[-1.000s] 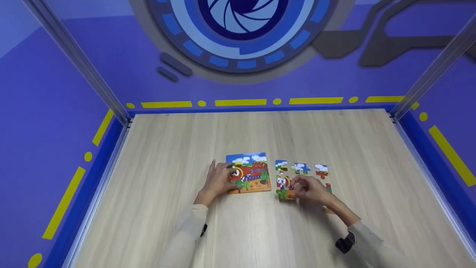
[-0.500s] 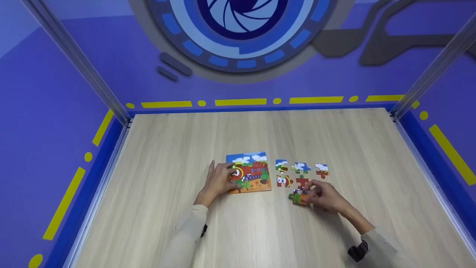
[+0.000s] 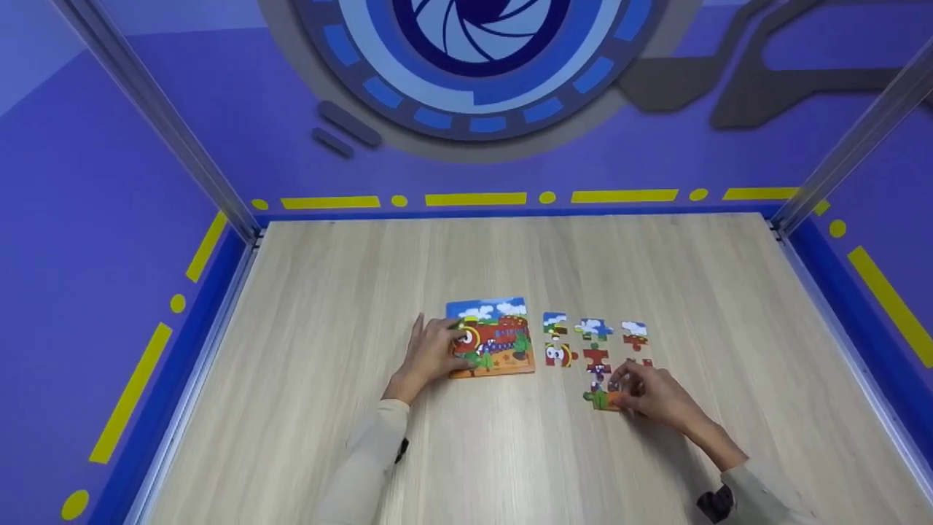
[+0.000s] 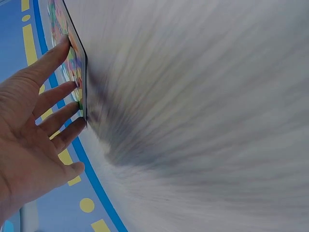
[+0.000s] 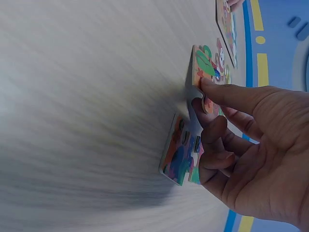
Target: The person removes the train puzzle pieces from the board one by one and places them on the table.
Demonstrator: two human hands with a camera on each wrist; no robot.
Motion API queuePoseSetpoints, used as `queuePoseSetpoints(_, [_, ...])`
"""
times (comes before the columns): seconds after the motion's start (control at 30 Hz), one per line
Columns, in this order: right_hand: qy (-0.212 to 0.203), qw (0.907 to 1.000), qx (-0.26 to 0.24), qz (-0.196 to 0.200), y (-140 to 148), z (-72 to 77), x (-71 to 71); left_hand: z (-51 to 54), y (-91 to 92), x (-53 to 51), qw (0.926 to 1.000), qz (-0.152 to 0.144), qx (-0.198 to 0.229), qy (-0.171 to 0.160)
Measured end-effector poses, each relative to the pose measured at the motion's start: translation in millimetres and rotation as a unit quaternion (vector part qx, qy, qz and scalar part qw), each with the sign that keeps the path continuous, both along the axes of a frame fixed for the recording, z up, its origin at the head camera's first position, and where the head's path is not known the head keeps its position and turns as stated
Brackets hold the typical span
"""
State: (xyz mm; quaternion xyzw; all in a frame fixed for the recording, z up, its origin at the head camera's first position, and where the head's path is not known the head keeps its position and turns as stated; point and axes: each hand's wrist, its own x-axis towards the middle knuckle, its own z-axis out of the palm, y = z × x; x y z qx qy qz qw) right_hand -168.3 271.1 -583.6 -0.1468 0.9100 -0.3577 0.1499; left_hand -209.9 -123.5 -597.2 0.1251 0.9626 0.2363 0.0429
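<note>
A square train picture puzzle (image 3: 503, 321) lies flat on the table. My left hand (image 3: 426, 356) rests on its left part; in the left wrist view the fingers (image 4: 55, 99) are nearly straight, with their tips on the picture. To the right, my right hand (image 3: 660, 394) pinches a puzzle piece (image 3: 601, 400) with a green cactus and orange ground. In the right wrist view that piece (image 5: 199, 63) sits between thumb and fingers, its near edge tilted up. Just above it in the head view is a red puzzle piece (image 3: 596, 357). Another puzzle piece (image 5: 177, 152) lies under the curled fingers.
Cloud pieces (image 3: 594, 328) form a spaced row at the back, with the train-face piece (image 3: 559, 355) below on the left. Another red piece (image 3: 647, 362) is partly hidden by the right hand. Blue-purple walls (image 3: 466, 171) enclose the wooden table (image 3: 364, 277).
My right hand has shifted right with the cactus piece, from below the train-face piece to below the middle red piece. The left hand stays on the picture puzzle.
</note>
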Motion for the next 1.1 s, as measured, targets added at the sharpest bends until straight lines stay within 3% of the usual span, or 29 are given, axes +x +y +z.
queuePoseSetpoints(0.4, [0.056, 0.9941, 0.090, -0.025, -8, -1.7, 3.6, -1.7, -0.6, 0.2, 1.0000, -0.006, 0.003, -0.001])
queuePoseSetpoints(0.8, [0.038, 0.9971, 0.059, -0.029, -9, -3.1, 2.1, -4.1, -4.8, 6.3, 0.9998, -0.010, 0.005, 0.014])
queuePoseSetpoints(0.97, [0.033, 0.9981, 0.049, -0.018, -18, 1.4, -2.9, -7.5, -4.6, 1.0, 0.9994, -0.010, 0.006, 0.032])
queuePoseSetpoints(1.1, [0.038, 0.9980, 0.050, -0.006, -34, 4.6, -9.7, -2.7, -5.5, -4.2, 0.9995, -0.016, 0.012, 0.022])
